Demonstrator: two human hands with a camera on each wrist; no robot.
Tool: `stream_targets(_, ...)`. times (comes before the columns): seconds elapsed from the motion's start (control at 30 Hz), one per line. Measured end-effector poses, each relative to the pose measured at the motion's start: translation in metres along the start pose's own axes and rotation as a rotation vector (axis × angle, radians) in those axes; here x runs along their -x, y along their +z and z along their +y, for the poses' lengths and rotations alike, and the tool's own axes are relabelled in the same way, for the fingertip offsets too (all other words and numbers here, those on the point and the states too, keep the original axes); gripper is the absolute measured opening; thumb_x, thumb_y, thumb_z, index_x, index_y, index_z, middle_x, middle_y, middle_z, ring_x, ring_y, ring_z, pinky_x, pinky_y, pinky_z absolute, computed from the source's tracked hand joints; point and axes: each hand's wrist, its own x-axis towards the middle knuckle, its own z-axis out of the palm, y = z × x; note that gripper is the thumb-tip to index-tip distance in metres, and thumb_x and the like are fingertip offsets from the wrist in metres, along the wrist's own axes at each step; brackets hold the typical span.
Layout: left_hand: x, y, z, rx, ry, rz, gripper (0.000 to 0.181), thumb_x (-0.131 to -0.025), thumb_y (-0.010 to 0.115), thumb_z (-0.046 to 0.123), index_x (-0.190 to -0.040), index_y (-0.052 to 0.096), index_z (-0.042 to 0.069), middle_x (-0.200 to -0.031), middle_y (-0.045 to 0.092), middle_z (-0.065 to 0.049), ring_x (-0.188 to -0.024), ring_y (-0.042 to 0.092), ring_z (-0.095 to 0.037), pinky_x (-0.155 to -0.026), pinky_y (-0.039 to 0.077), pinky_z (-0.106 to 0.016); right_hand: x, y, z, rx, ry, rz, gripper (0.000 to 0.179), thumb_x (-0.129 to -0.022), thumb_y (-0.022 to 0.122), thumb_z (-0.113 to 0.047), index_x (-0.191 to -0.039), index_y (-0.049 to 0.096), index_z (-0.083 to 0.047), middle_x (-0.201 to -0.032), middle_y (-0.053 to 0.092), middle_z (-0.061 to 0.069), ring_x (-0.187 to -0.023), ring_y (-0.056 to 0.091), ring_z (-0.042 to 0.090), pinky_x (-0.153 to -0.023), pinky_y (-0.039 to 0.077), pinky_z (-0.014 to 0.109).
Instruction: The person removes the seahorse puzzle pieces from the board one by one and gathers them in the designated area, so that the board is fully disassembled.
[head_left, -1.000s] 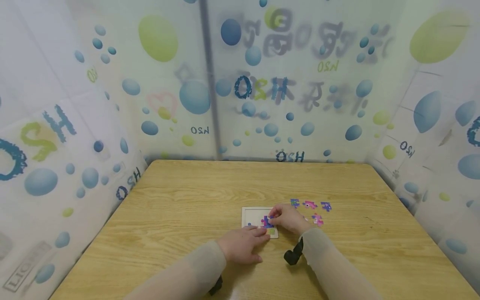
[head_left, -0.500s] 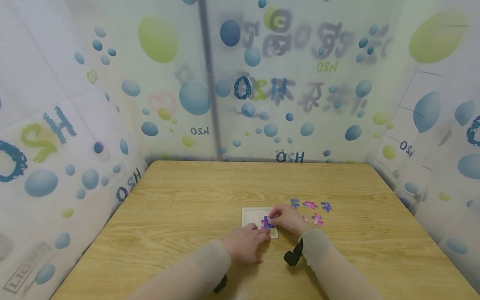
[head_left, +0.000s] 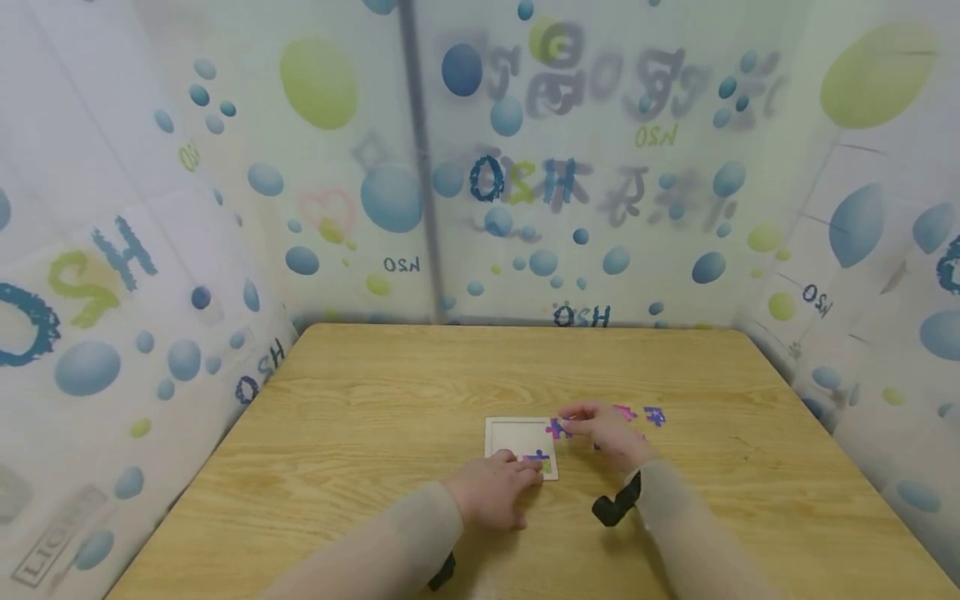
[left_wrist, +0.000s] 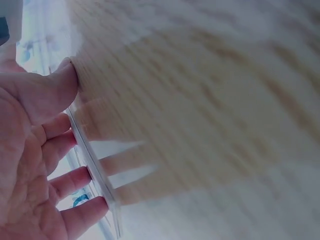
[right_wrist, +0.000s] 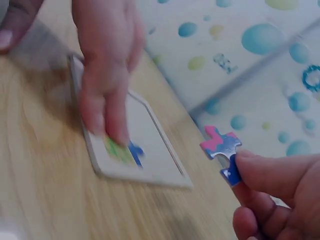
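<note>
My right hand point(head_left: 606, 433) pinches a blue and pink jigsaw piece point(right_wrist: 223, 150) between thumb and fingers. In the head view the held piece is at the upper right corner of a white puzzle tray point(head_left: 517, 435); in the right wrist view it is raised apart from the tray. My left hand point(head_left: 491, 493) rests on the tray's near edge, fingers extended. Its fingertips press on a green and blue piece point(right_wrist: 120, 151) in the tray's near right corner and partly hide it. In the left wrist view, the fingers point(left_wrist: 70, 184) touch the tray's edge.
Loose jigsaw pieces lie right of the tray, among them a pink one point(head_left: 624, 412) and a blue-purple one point(head_left: 655, 416). My right hand partly covers others. The wooden table point(head_left: 375, 400) is enclosed by a printed curtain point(head_left: 337, 275) at the back and sides.
My right hand has moved up and to the right, lifting the blue and pink jigsaw piece away from the pieces in the tray. My left hand has shifted slightly right and stays on the tray.
</note>
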Motion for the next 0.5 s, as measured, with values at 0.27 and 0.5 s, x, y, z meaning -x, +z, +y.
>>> stream_targets(0.27, 0.003, 0.001, 0.002, -0.011, -0.002, 0.023, 0.063, -0.084, 0.069, 0.044, -0.141, 0.049, 0.026, -0.152, 0.035, 0.012, -0.132, 0.039, -0.018, -0.103, 0.041, -0.032, 0.012, -0.061, 0.019, -0.042, 0.027, 0.022, 0.016, -0.088, 0.07, -0.014, -0.097, 0.063, -0.003, -0.078, 0.056, 0.0, -0.06, 0.046, 0.014, -0.055, 0.043, 0.027)
stream_targets(0.5, 0.004, 0.001, 0.002, -0.009, -0.006, 0.02, 0.063, -0.085, 0.069, 0.045, -0.141, 0.048, 0.027, -0.152, 0.034, 0.012, -0.133, 0.038, -0.018, -0.103, 0.041, -0.033, 0.022, -0.104, 0.038, 0.045, 0.029, 0.024, 0.015, -0.091, 0.066, -0.014, -0.096, 0.061, -0.001, -0.081, 0.055, -0.002, -0.078, 0.05, 0.017, -0.069, 0.044, 0.03)
